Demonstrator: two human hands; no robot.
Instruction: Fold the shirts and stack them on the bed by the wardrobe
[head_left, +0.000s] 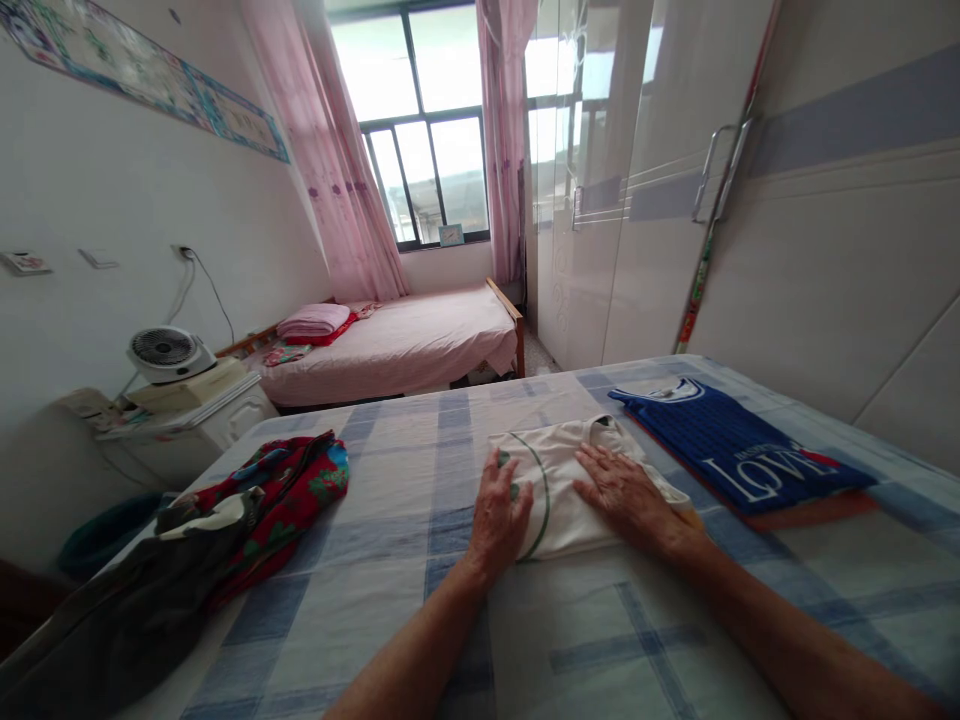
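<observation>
A white T-shirt (566, 500) with a curved green line printed on it lies folded on the checked bed sheet (390, 560). My left hand (501, 510) rests on its left side, fingers spread over the cloth and covering part of a green print. On the upper right part, near the collar, my right hand (619, 490) lies flat with its fingers stretched out. To the right of the shirt is a folded blue top (739, 440) with white lettering, lying on an orange-red garment (817, 512).
A heap of red patterned and dark clothes (247, 530) lies at the left of the bed. Beyond stands a second bed (420, 340) with pink bedding. A small fan (169, 350) sits on a white cabinet (240, 410). A tall glossy wardrobe (660, 200) borders the right.
</observation>
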